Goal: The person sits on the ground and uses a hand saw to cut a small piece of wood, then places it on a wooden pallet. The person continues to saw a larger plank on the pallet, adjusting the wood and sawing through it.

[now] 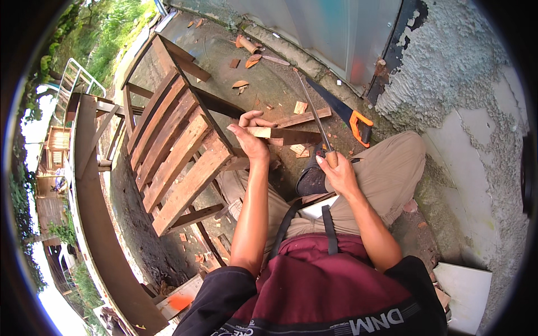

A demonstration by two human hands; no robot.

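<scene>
My right hand [339, 175] is closed around the wooden handle of a long-bladed knife [315, 106], its thin blade pointing up and away from me. My left hand [253, 137] curls its fingers and thumb about the pale end of a short piece of wood [294, 136], which reaches across toward the knife; whether this piece joins anything is hidden. Beside that hand, tipped at an angle, is a brown slatted wooden frame [176, 134], like a small bench or chair, with several slats. Under the blade, my dark shoe [311, 176] is partly covered.
A handsaw [356, 126] with an orange and black handle lies by the wall. Wood offcuts [300, 107] and dry leaves litter the concrete. A rough wall [448, 67] rises at right; a long curved wooden board [95, 196] stands at left. A white panel [462, 297] leans at lower right.
</scene>
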